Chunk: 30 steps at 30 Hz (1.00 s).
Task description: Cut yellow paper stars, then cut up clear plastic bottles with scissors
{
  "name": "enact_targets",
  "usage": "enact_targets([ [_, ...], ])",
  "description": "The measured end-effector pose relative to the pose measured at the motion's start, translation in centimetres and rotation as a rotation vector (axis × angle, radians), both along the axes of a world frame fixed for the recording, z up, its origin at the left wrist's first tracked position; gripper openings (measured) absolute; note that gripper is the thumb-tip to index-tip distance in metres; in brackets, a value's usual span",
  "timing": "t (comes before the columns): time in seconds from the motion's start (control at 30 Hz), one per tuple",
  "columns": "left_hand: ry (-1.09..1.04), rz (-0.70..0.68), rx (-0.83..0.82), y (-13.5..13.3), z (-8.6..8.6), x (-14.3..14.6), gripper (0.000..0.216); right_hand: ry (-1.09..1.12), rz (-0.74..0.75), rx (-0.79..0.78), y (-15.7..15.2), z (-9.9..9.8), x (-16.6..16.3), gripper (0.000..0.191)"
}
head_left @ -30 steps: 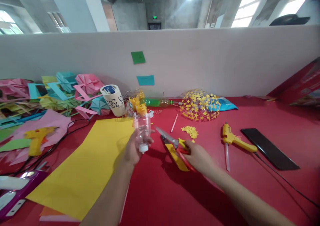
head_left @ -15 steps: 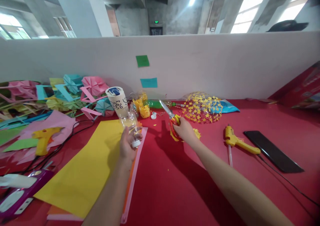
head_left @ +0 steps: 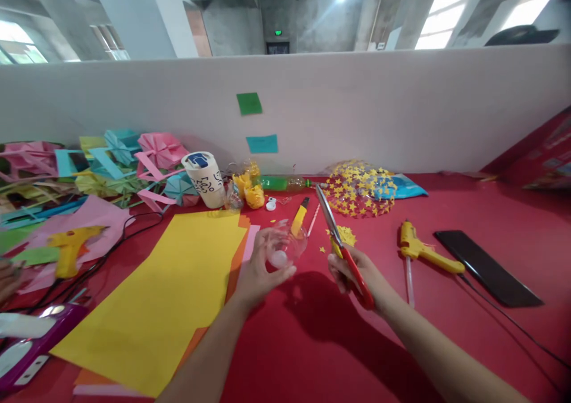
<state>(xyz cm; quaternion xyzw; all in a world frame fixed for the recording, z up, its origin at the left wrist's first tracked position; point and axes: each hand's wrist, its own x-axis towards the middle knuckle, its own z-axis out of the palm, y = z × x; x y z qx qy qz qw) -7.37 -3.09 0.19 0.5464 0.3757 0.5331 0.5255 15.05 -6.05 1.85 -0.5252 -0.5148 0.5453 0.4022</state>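
Observation:
My left hand (head_left: 263,266) is closed around a clear plastic bottle piece (head_left: 297,245) with a white cap; its bottom end faces away and its outline is hard to make out. In my right hand (head_left: 363,272) are scissors (head_left: 329,213) with red and yellow handles, the blades pointing up and away. Their blades are apart from the bottle piece. Beyond the hands lies a yellow utility knife (head_left: 299,219), and close to the scissors is a small heap of yellow stars (head_left: 345,235).
Yellow paper sheets (head_left: 178,278) lie left of my hands. Glue guns rest at left (head_left: 71,248) and right (head_left: 423,251), near a black phone (head_left: 486,266). A star-covered clear dome (head_left: 359,189), white cup (head_left: 204,180) and paper flowers (head_left: 163,148) line the back. Another person's hand (head_left: 9,278) shows at left.
My left hand has moved right with the bottle piece and turned it. The scissors have come nearer and swung round in my right hand, uncovering the knife and stars. Another person's hand has appeared at left.

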Motion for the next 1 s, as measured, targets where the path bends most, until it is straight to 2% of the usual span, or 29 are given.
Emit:
enact_targets([
  [0.1,0.043,0.024,0.012,-0.4,0.0,0.3,0.064,-0.026,0.016,-0.005,-0.6,0.1,0.5,0.046],
  [0.27,-0.194,-0.099,-0.309,0.1,-0.2,0.3,0.052,-0.163,0.029,-0.072,-0.8,0.0,2.0,0.049],
  [0.4,-0.318,-0.174,-0.501,0.4,-0.2,0.2,0.052,-0.219,0.048,-0.109,-0.5,-0.7,2.0,0.051],
  [0.53,-0.401,-0.215,-0.551,0.8,-0.1,-0.4,0.054,-0.238,0.052,-0.062,-0.7,-0.9,1.6,0.049],
  [0.7,-0.415,-0.282,-0.596,1.3,-0.1,-1.0,0.054,-0.356,0.183,0.006,-1.2,-0.7,1.9,0.046],
  [0.77,-0.37,-0.25,-0.525,1.2,-0.2,-1.0,0.053,-0.441,0.196,0.024,-1.4,-0.7,2.0,0.047],
  [0.83,-0.248,-0.153,-0.34,1.1,-0.4,-0.9,0.051,-0.524,0.173,0.045,-1.4,-0.6,2.2,0.048],
  [0.93,0.092,-0.02,-0.022,0.7,-0.7,-1.0,0.064,-0.644,0.165,0.107,-1.4,-0.3,2.5,0.045],
  [1.0,0.294,0.016,0.117,0.6,-0.9,-1.2,0.069,-0.723,0.178,0.161,-1.4,0.0,2.7,0.042],
])
